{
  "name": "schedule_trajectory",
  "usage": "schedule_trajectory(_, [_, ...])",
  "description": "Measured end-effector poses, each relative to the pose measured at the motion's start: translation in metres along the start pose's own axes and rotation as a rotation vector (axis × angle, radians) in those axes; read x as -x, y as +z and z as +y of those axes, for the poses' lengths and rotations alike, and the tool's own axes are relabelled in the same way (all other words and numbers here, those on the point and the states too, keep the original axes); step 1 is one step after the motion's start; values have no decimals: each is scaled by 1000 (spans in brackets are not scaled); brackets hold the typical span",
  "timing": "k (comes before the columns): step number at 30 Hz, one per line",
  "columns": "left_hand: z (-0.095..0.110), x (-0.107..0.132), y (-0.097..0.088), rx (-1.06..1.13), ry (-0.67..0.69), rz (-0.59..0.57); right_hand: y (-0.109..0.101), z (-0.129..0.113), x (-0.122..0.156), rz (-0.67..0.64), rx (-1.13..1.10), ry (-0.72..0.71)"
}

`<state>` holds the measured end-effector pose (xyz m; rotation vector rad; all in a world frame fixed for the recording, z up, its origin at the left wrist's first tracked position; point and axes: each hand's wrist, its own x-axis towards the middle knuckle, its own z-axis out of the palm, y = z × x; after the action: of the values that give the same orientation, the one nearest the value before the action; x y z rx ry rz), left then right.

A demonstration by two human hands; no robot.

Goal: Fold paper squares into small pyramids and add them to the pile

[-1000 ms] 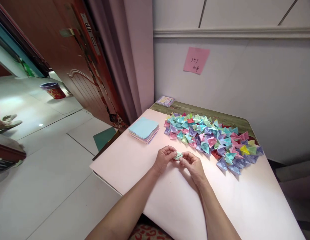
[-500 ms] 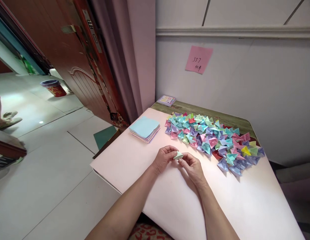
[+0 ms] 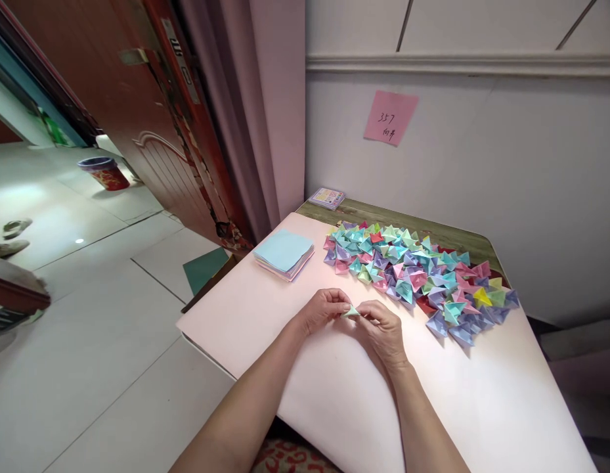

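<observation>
A small folded paper piece (image 3: 350,311), pale green, sat pinched between both hands just above the middle of the desk (image 3: 265,309). The left hand (image 3: 322,310) gripped its left end with thumb and fingertips pressed together; the right hand (image 3: 386,332) pinched its right end the same way. Toward the desk's far right corner lay a heap of folded paper shapes (image 3: 415,272) in many colours. A stack of square paper sheets (image 3: 283,253) rested near the far left edge.

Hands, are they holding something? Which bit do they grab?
Yes. Both hold one small green folded paper piece just above the table. The left hand pinches its left end and the right hand pinches its right end, with the fingertips.
</observation>
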<state>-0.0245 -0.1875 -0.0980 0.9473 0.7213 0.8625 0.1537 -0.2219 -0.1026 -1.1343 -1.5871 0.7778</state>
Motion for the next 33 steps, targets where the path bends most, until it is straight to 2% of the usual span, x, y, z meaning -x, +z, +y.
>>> schedule_trajectory(3, [-2, 0, 0, -34, 20, 11, -2, 6, 1, 94, 145, 46])
schedule_trajectory(6, [-5, 2, 3, -37, 131, 72, -2, 12, 2, 31, 145, 58])
schedule_trajectory(8, [-7, 3, 5, -41, 176, 94, 0, 13, 3, -3, 82, 66])
schedule_trajectory(12, [-11, 3, 10, -58, 153, 105, 4, 11, 3, -18, -133, 166])
schedule_trajectory(15, [-16, 3, 13, -80, 192, 194, 4, 8, 4, -105, -275, 235])
schedule_trajectory(18, [-18, 2, 13, -101, 247, 255, 3, 7, 3, -130, -268, 269])
schedule_trajectory(23, [-17, 3, 14, -110, 250, 241, 4, 8, 2, -19, -214, 340])
schedule_trajectory(27, [-19, 3, 15, -275, 201, 184, 5, 9, 2, 49, -224, 355])
schedule_trajectory(33, [-20, 4, 14, -459, 293, 202, 6, 9, 0, 12, -209, 304])
